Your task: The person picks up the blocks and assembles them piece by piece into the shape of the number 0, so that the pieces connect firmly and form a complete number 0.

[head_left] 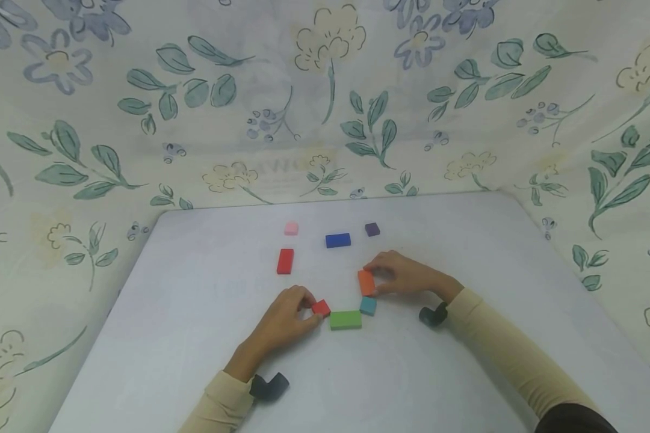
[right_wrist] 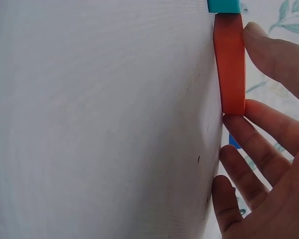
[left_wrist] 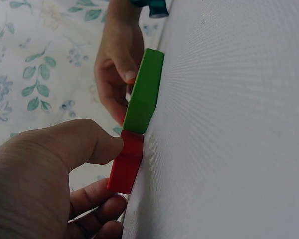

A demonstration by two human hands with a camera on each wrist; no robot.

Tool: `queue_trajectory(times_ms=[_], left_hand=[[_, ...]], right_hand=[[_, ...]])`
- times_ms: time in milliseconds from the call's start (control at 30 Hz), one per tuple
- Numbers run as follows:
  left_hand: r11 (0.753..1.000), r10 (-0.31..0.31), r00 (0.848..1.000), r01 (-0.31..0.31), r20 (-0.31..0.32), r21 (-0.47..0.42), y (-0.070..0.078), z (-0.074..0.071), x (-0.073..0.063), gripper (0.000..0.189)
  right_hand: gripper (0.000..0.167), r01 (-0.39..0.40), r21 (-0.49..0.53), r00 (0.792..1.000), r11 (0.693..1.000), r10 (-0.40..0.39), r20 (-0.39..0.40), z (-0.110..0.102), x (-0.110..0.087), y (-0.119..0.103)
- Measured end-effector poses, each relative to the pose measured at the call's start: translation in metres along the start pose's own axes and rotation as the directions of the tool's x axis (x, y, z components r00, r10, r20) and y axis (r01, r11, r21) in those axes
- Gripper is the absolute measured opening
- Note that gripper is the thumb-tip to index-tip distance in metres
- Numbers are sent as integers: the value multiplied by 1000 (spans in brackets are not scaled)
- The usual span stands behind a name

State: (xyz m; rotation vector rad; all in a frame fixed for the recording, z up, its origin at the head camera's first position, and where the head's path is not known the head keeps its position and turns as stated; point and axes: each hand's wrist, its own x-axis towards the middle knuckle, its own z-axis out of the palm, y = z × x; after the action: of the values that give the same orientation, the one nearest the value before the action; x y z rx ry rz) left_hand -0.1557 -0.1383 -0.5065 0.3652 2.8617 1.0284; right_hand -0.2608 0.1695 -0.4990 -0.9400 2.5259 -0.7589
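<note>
Between thumb and fingers, my left hand (head_left: 285,322) pinches a small red block (head_left: 321,308) on the white table. That block meets the left end of a green rectangular block (head_left: 345,320), as the left wrist view also shows. My right hand (head_left: 408,275) grips an orange rectangular block (head_left: 366,282), thumb at its near end and fingertips at its far end. A small teal block (head_left: 368,305) sits between the orange block and the green block's right end. In the right wrist view, the orange block (right_wrist: 231,64) stands end to end with the teal block (right_wrist: 224,6).
Farther back on the white table (head_left: 211,270) lie a red rectangular block (head_left: 285,261), a pink block (head_left: 291,228) with a rounded top, a blue rectangular block (head_left: 338,240) and a small purple block (head_left: 372,229). Floral cloth (head_left: 195,138) hangs behind and along both sides.
</note>
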Motion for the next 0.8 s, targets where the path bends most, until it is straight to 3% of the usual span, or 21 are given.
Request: queue_trajectory(times_ms=[800], left_hand=[[1000, 0, 1000, 0, -3, -12, 0, 0, 0, 21]], right_hand=[[55, -11, 21, 1000, 1000, 11, -7, 0, -2, 0]])
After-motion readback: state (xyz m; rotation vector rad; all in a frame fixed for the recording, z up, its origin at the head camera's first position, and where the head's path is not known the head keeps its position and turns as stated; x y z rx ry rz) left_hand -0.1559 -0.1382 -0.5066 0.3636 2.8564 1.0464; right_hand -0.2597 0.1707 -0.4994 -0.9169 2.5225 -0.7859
